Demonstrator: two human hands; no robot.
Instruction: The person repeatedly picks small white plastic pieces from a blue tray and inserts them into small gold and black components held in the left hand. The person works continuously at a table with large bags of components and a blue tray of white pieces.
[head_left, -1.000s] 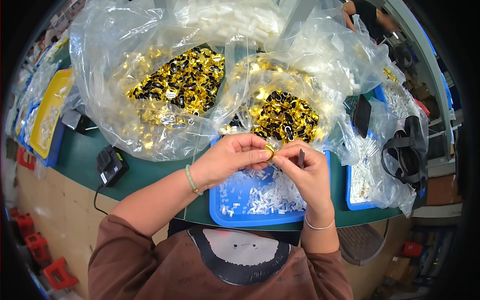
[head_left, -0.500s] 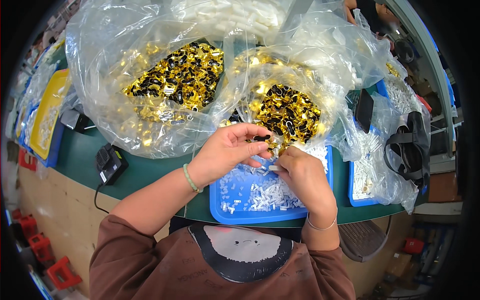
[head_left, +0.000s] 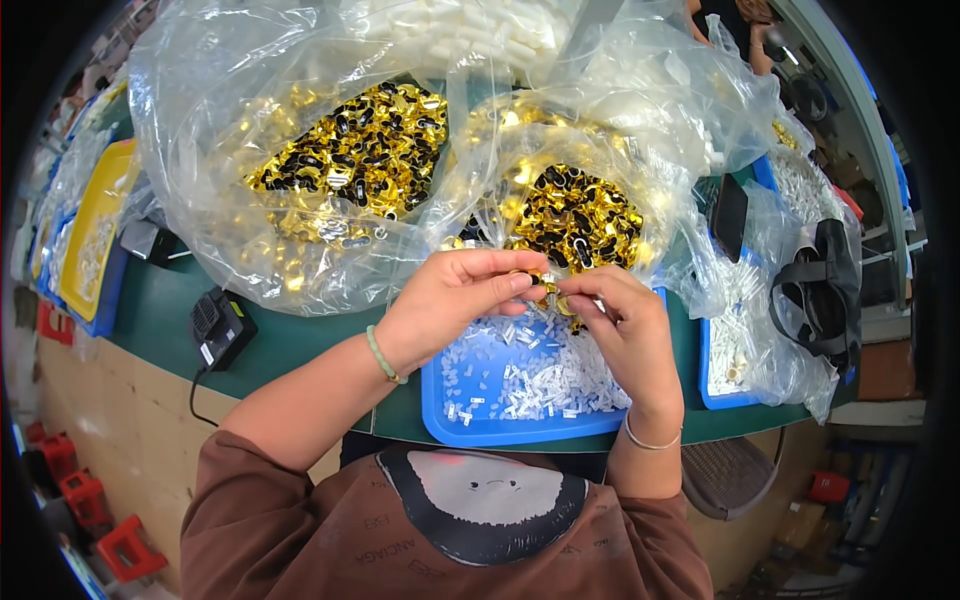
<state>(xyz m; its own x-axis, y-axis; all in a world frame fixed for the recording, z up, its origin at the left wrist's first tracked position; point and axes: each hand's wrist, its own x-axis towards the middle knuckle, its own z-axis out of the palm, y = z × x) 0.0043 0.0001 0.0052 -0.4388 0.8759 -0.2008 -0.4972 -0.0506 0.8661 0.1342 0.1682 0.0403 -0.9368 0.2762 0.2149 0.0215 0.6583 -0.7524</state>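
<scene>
Above the blue tray (head_left: pixel 455 425), my left hand (head_left: pixel 455 300) pinches a small black-and-gold part (head_left: pixel 528 279) between thumb and fingers. The fingertips of my right hand (head_left: pixel 630 335) are drawn together close beside that part; whatever lies between them is too small to make out. Beneath both hands, the tray holds many small white pieces (head_left: pixel 545 385) and cloudy clear bits. Just beyond my fingers, a clear plastic bag (head_left: pixel 665 215) lies open with black-and-gold parts (head_left: pixel 575 220) heaped inside.
A larger clear bag (head_left: pixel 200 240) of similar parts fills the back left of the green table (head_left: pixel 290 345). A black corded device (head_left: pixel 222 328) lies left. On the right are a phone (head_left: pixel 730 217), another blue tray (head_left: pixel 735 400) and a black bag (head_left: pixel 822 295). White pieces (head_left: pixel 450 35) fill a bag behind.
My right hand has moved up and slightly right, bringing its fingertips to the part in my left hand. The whitish piece seen at its fingers no longer shows clearly. My left hand barely moved.
</scene>
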